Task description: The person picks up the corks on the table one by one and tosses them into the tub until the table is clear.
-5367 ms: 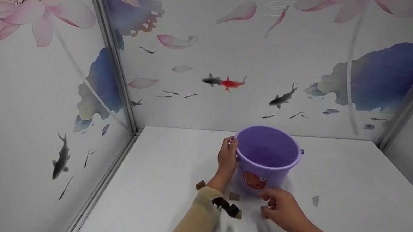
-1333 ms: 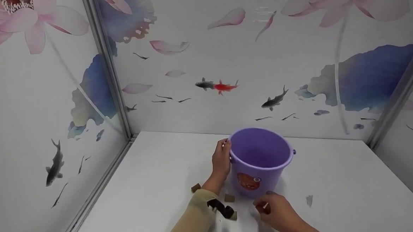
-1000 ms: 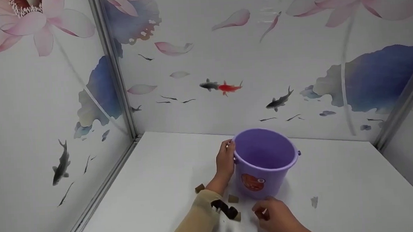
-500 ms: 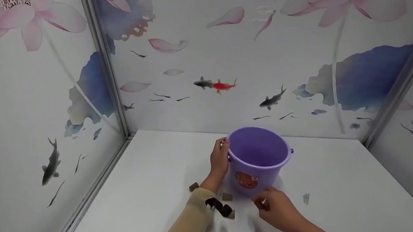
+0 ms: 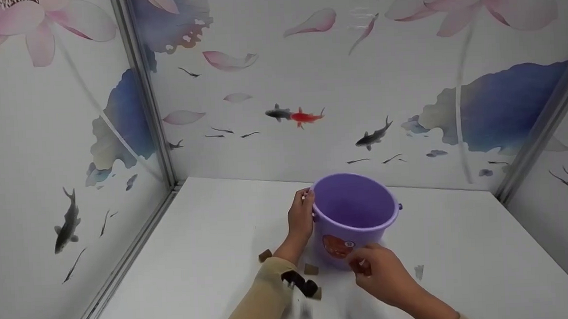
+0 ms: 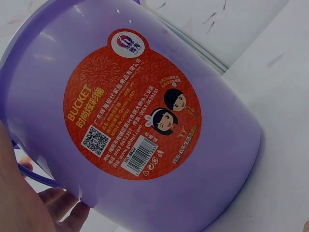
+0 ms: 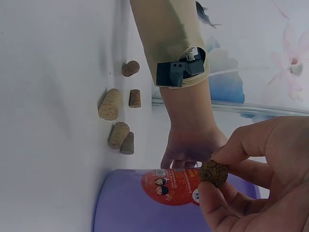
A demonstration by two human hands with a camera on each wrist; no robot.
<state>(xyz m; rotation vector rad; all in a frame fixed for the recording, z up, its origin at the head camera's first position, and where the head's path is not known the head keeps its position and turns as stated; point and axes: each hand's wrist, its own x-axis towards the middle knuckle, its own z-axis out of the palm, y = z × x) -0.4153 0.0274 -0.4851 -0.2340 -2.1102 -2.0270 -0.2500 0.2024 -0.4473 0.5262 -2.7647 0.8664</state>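
A purple bucket (image 5: 355,202) with a red label (image 6: 130,104) stands upright on the white table. My left hand (image 5: 300,214) grips the bucket's left side near the rim; in the left wrist view its fingers (image 6: 60,205) lie against the wall beside the handle. Between thumb and fingertips, my right hand (image 5: 382,273) pinches a cork (image 7: 214,174) in front of the bucket's label. The cork's round end shows in the right wrist view; in the head view my fingers hide it.
Several loose corks (image 7: 111,104) lie on the white table (image 5: 210,231) in front of the bucket, near the left forearm. A small grey mark (image 5: 419,272) is at the right. Printed wall panels (image 5: 244,152) enclose the table at the back and sides.
My right hand has risen from beside the bucket's base to in front of its label. The left hand keeps its hold on the bucket, and the head view has shifted slightly.
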